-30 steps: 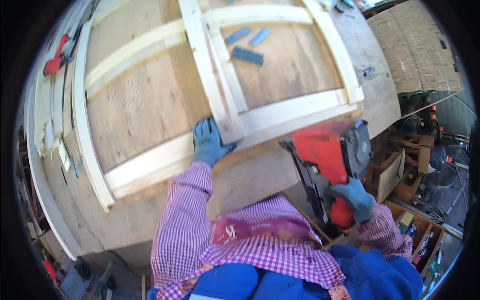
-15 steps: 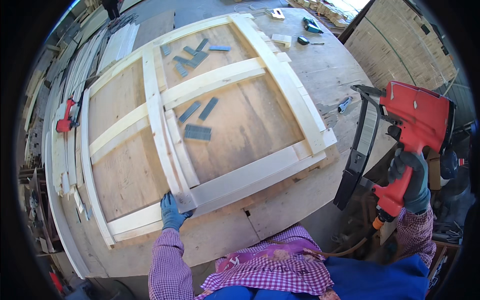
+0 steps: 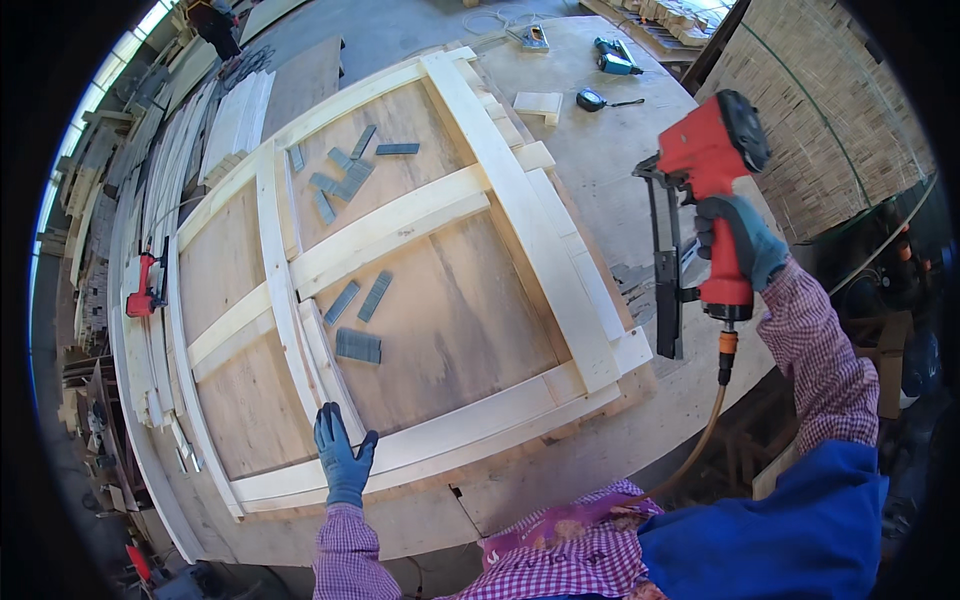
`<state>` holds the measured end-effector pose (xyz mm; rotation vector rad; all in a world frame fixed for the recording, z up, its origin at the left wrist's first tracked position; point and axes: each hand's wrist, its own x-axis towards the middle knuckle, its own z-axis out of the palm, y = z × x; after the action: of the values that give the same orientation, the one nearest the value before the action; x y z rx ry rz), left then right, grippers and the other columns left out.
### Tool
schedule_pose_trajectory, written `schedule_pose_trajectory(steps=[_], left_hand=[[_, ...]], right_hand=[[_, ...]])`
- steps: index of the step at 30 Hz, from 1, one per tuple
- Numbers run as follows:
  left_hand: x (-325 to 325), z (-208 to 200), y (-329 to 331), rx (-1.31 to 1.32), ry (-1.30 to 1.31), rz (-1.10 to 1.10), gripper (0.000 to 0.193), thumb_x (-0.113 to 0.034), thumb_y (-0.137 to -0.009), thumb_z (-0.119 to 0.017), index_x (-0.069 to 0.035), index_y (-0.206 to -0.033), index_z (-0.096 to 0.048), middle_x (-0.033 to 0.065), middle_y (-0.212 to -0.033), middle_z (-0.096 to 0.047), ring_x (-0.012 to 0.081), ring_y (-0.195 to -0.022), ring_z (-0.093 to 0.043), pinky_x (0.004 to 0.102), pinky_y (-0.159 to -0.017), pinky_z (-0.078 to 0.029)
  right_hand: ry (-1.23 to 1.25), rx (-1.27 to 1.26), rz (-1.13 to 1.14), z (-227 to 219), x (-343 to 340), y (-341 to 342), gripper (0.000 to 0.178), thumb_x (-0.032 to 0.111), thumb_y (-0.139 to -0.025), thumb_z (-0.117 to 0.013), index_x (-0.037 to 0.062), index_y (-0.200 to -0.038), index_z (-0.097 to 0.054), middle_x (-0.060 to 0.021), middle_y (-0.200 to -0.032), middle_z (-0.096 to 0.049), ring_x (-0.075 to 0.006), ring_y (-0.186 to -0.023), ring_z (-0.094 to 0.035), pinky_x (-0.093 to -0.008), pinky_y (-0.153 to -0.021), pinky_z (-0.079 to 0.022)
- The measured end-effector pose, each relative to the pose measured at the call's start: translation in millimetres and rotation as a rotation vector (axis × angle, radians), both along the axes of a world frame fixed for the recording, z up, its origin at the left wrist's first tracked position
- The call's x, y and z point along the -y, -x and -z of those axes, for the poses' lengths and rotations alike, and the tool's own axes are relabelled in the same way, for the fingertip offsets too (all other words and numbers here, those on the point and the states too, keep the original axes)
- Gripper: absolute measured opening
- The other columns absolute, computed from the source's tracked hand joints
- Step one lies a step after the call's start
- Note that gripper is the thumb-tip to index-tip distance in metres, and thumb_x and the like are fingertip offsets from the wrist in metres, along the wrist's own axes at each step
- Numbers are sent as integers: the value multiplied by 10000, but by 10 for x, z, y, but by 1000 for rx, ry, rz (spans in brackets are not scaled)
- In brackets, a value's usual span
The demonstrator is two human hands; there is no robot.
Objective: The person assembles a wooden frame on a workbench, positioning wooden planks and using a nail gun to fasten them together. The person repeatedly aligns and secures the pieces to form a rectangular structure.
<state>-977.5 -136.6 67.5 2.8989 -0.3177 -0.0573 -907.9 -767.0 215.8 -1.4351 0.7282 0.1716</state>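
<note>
My left hand, in a blue-grey glove, lies flat with its thumb apart over the near end of the middle bar of a pale wooden frame. In my gloved right hand I grip the handle of a red nail gun, lifted above the right side of the table. Its long black magazine stands almost upright, and an air hose hangs from the handle's base. Several grey fastener strips lie on the plywood inside the frame's right-hand openings.
A second red nail gun rests left of the frame beside long boards. On the far right of the table are a tape measure, a teal power tool and a wood block. Another person stands far left.
My right hand has raised the nail gun and brought it leftward, its magazine now nearly upright. My left hand has come off the front edge onto the bar's top. The view has shifted.
</note>
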Motion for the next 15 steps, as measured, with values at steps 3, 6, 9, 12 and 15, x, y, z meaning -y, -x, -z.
schedule_pose_trajectory(steps=[3, 6, 9, 12, 15], left_hand=[[215, -89, 123, 13, 99, -80, 773, -225, -791, -722, 36, -1410, -339, 229, -1430, -365, 411, -1335, -309, 467, -1108, -260], [357, -90, 451, -84, 124, -170, 747, -183, -789, -713, 44, -1402, -350, 225, -1441, -354, 406, -1343, -303, 469, -1115, -243], [390, -42, 706, -157, 161, -239, 730, -139, -787, -698, 41, -1406, -355, 218, -1450, -350, 395, -1357, -291, 459, -1124, -226], [411, 21, 667, -174, 186, -283, 711, -117, -792, -683, 35, -1407, -360, 216, -1453, -346, 386, -1362, -286, 458, -1122, -230], [548, 36, 343, -141, 268, -259, 664, -75, -811, -646, 30, -1405, -368, 215, -1448, -354, 381, -1361, -290, 459, -1118, -236]], right_hand=[[-10, -62, -15, 542, 58, -689, 130, 203, -805, -610, 95, -845, -551, -22, -713, -540, -165, -592, -519, -348, -561, -490], [79, 4, 42, 1152, 88, -1331, 139, 176, -785, -633, 50, -828, -596, -78, -671, -592, -211, -527, -563, -360, -486, -490], [138, -56, -11, 1535, -116, -1851, 205, 120, -747, -653, -8, -904, -621, -126, -709, -639, -232, -523, -597, -375, -452, -489], [138, -78, -153, 1682, -238, -1985, 212, 96, -718, -639, -7, -900, -608, -124, -686, -623, -226, -521, -593, -374, -450, -484], [173, 49, -165, 1924, 54, -2008, 209, 99, -705, -639, -23, -870, -600, -118, -678, -615, -233, -528, -593, -383, -473, -503]])
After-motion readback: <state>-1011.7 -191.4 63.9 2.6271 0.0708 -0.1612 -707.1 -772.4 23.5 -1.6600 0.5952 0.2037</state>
